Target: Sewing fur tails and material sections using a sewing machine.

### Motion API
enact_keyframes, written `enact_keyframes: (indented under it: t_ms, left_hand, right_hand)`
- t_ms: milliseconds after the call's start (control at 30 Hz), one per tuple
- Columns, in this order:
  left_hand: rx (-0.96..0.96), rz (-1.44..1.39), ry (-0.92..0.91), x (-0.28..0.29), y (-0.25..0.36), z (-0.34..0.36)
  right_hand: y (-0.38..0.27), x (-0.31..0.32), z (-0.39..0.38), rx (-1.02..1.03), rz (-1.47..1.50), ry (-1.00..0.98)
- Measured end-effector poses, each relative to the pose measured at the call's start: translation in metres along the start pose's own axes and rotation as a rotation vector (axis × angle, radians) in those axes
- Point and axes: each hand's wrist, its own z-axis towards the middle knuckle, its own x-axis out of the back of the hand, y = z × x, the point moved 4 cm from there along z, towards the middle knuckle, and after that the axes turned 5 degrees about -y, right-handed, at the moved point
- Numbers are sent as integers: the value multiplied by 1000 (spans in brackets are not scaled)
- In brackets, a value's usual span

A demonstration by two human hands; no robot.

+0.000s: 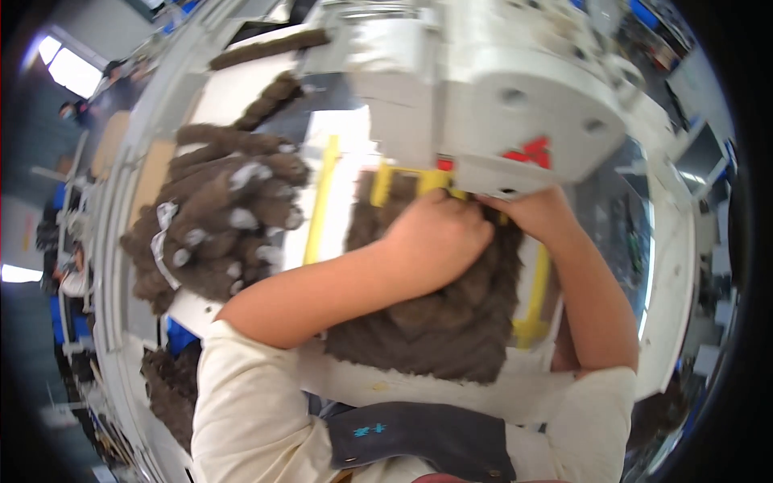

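A brown plush fabric piece (427,342) lies in front of me, under the head of a white sewing machine (531,105). On its upper part my left hand (441,237) is closed, its curled fingers gripping the pile near a yellow clamp frame (403,172). Just right of it, my right hand (531,213) reaches in below the machine head, its fingers drawn together at the fabric's upper edge. The machine head partly hides these fingertips and the needle area. Both hands nearly touch.
At the left, a heap of brown plush pieces (225,201) shows white stuffing ends and a white tie. Long yellow strips (322,201) flank the fabric. A brown plush roll (270,48) lies at the far left. More brown plush (171,390) hangs beside my left sleeve.
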Motion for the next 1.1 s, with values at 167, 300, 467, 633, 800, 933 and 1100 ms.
enact_keyframes:
  t_ms: [167, 300, 467, 633, 800, 933, 1100]
  left_hand:
    - [9, -40, 99, -9, 3, 2]
    - [63, -19, 55, -10, 2, 1]
    - [82, -69, 13, -10, 1, 5]
    - [80, -89, -54, -10, -2, 7]
    - [71, -19, 43, -1, -6, 5]
    - [73, -29, 18, -4, -5, 4]
    - [104, -28, -36, -2, -2, 10]
  right_hand:
    - [2, 3, -5, -134, -38, -67]
    - [27, -1, -5, -88, 17, -63]
    - [31, 4, -9, -51, 116, -18]
    - [25, 10, -11, 60, -56, -2]
    - [18, 1, -4, 94, 217, 31]
    - [-8, 8, -2, 57, 174, 42]
    - [-6, 8, -4, -22, 129, 61]
